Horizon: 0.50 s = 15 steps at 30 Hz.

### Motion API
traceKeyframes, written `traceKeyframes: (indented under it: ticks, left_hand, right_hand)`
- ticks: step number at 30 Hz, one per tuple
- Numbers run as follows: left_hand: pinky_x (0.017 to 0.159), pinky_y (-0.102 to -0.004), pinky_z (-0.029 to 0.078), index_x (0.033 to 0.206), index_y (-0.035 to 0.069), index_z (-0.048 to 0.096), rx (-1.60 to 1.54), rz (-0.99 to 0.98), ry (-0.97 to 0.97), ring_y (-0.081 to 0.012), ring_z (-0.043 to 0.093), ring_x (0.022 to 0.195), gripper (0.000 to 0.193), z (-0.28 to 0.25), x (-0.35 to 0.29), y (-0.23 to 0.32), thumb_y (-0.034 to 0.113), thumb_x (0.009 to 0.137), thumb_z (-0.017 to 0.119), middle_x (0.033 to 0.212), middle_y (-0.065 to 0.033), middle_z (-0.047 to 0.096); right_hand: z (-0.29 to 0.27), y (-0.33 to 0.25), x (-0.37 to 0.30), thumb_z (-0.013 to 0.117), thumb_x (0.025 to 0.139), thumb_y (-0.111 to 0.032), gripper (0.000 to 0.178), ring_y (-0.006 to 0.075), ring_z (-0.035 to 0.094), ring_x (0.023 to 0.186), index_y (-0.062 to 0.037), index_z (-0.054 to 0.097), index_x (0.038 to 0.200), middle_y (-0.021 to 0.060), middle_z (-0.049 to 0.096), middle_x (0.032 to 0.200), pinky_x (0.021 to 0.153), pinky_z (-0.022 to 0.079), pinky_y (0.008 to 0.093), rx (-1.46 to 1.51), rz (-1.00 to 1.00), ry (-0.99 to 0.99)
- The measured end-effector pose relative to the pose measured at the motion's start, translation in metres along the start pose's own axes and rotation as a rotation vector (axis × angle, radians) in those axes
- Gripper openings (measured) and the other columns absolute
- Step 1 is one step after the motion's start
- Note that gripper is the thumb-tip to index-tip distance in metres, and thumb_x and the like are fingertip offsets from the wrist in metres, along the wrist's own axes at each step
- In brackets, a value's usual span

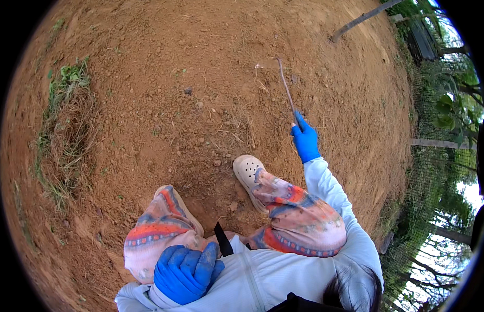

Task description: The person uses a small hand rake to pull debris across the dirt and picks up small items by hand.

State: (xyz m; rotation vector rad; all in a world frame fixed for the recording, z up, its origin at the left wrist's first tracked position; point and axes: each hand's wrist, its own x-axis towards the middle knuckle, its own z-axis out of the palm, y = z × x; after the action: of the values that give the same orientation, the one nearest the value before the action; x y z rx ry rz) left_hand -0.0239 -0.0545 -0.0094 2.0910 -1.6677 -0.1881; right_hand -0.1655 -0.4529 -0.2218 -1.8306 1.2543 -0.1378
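Note:
My right hand [306,140], in a blue glove, reaches forward with the fingers wrapped around the near end of a thin, long tool with a bent tip [285,82]. Its far end is over or on the brown soil; contact is hard to judge. A bit of bare skin shows at the thumb tip. Curled in front of my body, by the left knee, is my left hand [185,273], also blue-gloved. Its palm side is hidden, so anything inside the fingers cannot be made out.
Loose soil [164,62] with small clods and straw spreads around my feet in beige clogs [247,171]. A heap of pulled grass and weeds [67,135] lies at left. On the right stand a mesh fence [426,171] and trees; a wooden pole [364,20] leans at upper right.

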Motion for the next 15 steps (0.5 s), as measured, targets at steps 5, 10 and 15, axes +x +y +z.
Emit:
traceKeyframes:
  ticks: [5,10,15]
  left_hand:
    - [0.063,-0.0367,0.044,0.106,0.003,0.059,-0.065,-0.043,-0.049,-0.0213,0.053,0.070,0.039,0.000,-0.006,0.000,0.024,0.074,0.068,0.080,-0.0050,0.054]
    - [0.062,-0.0349,0.044,0.104,0.004,0.060,-0.041,-0.046,-0.048,-0.0199,0.053,0.069,0.037,0.003,-0.008,-0.001,0.026,0.074,0.069,0.078,-0.0041,0.054]
    - [0.062,-0.0314,0.045,0.099,0.006,0.063,0.001,-0.030,-0.024,-0.0171,0.052,0.069,0.033,-0.002,-0.005,0.003,0.027,0.075,0.069,0.078,-0.0026,0.054]
  right_hand:
    - [-0.012,0.019,-0.013,0.056,0.087,-0.023,0.043,0.0132,0.060,0.069,-0.0183,0.051,0.129,0.0087,0.063,0.075,0.068,0.048,0.0286,-0.206,0.012,-0.194]
    - [0.009,-0.026,-0.029,0.057,0.087,-0.024,0.043,0.0104,0.053,0.064,-0.0188,0.051,0.129,0.0077,0.059,0.070,0.062,0.045,0.0276,-0.023,-0.056,-0.151]
    - [0.022,-0.022,-0.021,0.055,0.087,-0.026,0.041,0.0299,0.063,0.092,-0.0196,0.051,0.127,0.0215,0.063,0.100,0.079,0.048,0.0351,-0.447,-0.228,-0.484]
